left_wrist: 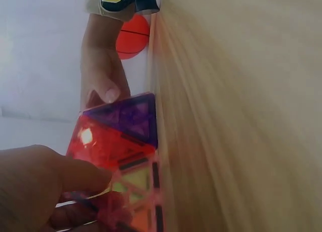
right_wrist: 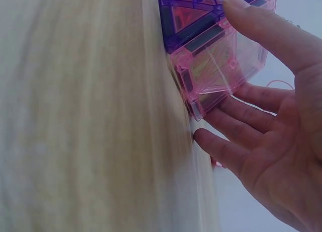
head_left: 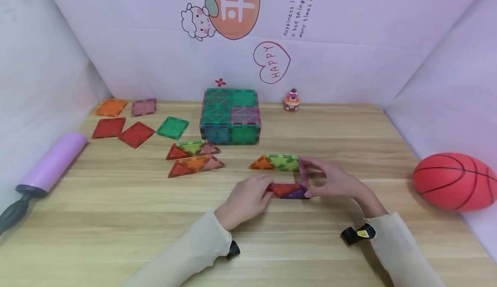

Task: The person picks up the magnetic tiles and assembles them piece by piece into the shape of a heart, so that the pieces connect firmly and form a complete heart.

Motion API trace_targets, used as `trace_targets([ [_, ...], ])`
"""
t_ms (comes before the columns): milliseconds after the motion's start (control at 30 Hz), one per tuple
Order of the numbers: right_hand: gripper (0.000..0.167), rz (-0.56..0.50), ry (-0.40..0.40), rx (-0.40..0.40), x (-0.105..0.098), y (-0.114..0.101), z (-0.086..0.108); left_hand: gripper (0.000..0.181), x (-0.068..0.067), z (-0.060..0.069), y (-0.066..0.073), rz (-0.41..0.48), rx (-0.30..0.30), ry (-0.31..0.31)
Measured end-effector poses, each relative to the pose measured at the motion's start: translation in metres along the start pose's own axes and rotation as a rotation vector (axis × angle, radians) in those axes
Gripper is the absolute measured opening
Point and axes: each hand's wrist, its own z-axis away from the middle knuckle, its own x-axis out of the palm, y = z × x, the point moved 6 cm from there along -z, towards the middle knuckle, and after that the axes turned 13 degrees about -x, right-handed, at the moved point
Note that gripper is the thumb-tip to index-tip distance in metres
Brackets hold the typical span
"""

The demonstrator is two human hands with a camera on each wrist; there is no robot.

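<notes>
Head view: I logged the person's left hand (head_left: 248,198) at the left end of a red-and-purple tile row (head_left: 285,189), fingers bent round that end and nearly closed on it. The row stood on edge on the bench (head_left: 272,248), just right of centre.

Right hand (head_left: 334,180): I read thumb and fingers spread wide, pinching a pink tile (right_wrist: 214,73) between them. Thumb sat at the near corner, beside the purple piece; the fingers reached the far side. That tile stood at the right end, spanning from the near row to an orange-and-lime row (head_left: 285,162) on the far side. On the left wrist view I saw lime and orange through translucent pink by the left fingers; I could not tell how those pieces joined.

To the left I noted two more triangle rows, a farther one (head_left: 191,149) and a nearer one (head_left: 195,165). Far left lay five loose tiles: orange (head_left: 111,107), pink (head_left: 144,107), two red (head_left: 136,134) and green (head_left: 172,127). A mostly green tile box (head_left: 217,112) stood at far centre, a small figurine (head_left: 291,100) to its right. At the left edge I recorded a purple pump (head_left: 54,162); at the right edge, a red ball (head_left: 455,181).
</notes>
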Motion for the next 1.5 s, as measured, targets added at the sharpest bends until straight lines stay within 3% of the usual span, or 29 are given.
trace_targets([
  [133, 0.090, 0.005, 0.005, 0.015, 0.000, 0.003, 0.003, 0.010, -0.020, 0.009, -0.016, 0.070, -0.061, -0.019],
  [267, 0.089, 0.015, 0.004, 0.026, 0.000, 0.005, 0.004, 0.017, -0.063, 0.020, -0.050, 0.141, -0.133, 0.014],
  [467, 0.088, 0.022, -0.002, 0.038, 0.000, 0.006, 0.004, 0.014, -0.136, 0.031, -0.130, 0.208, -0.217, 0.152],
  [633, 0.088, 0.021, -0.001, 0.023, -0.002, 0.005, 0.006, 0.026, -0.177, 0.034, -0.199, 0.148, -0.358, 0.256],
  [733, 0.088, 0.023, 0.004, 0.006, -0.003, 0.003, 0.006, 0.038, -0.183, 0.027, -0.238, 0.119, -0.451, 0.248],
  [833, 0.088, 0.019, 0.007, -0.016, -0.002, 0.001, 0.004, 0.055, -0.181, 0.018, -0.271, 0.084, -0.523, 0.184],
  [1000, 0.089, 0.005, 0.012, -0.019, -0.002, 0.000, 0.004, 0.074, -0.171, 0.002, -0.306, -0.020, -0.575, 0.067],
  [1067, 0.089, 0.003, 0.009, -0.022, 0.000, 0.000, 0.003, 0.080, -0.167, 0.001, -0.317, -0.072, -0.597, 0.023],
  [1267, 0.089, 0.000, 0.000, -0.018, 0.002, 0.001, 0.003, 0.089, -0.155, -0.001, -0.334, -0.137, -0.620, -0.068],
  [1500, 0.089, -0.003, 0.003, 0.001, 0.000, 0.002, 0.004, 0.094, -0.156, -0.005, -0.322, -0.118, -0.618, -0.015],
])
